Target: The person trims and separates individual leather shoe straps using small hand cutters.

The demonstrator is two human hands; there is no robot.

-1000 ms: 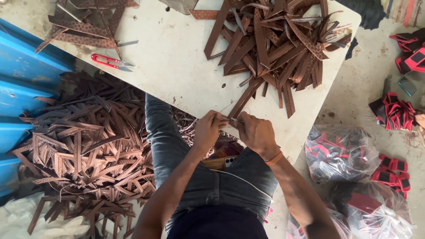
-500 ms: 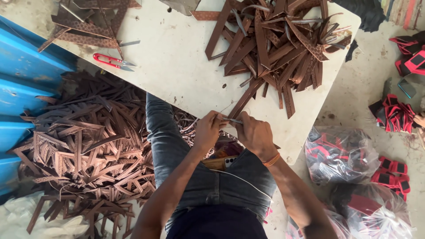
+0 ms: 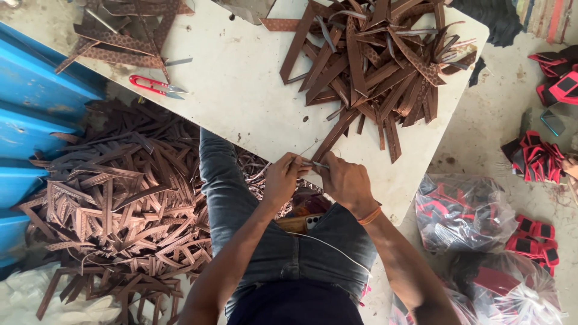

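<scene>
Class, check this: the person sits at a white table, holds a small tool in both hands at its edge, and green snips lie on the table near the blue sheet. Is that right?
Not quite. The snips are red, not green, as the head view shows. The rest stands: both the left hand and right hand hold a small tool at the edge of the white table, near the blue sheet.

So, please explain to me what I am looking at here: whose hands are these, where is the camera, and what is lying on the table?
There is no machine here. A person wears one camera on the head, so you look down at their own arms and lap. The left hand and right hand meet at the edge of a pale table and together pinch a thin brown strap. A small metal tool seems to be between the fingers; it is too small to identify. On the table lie a pile of brown straps and red snips. More straps cover the floor at the left.
</scene>
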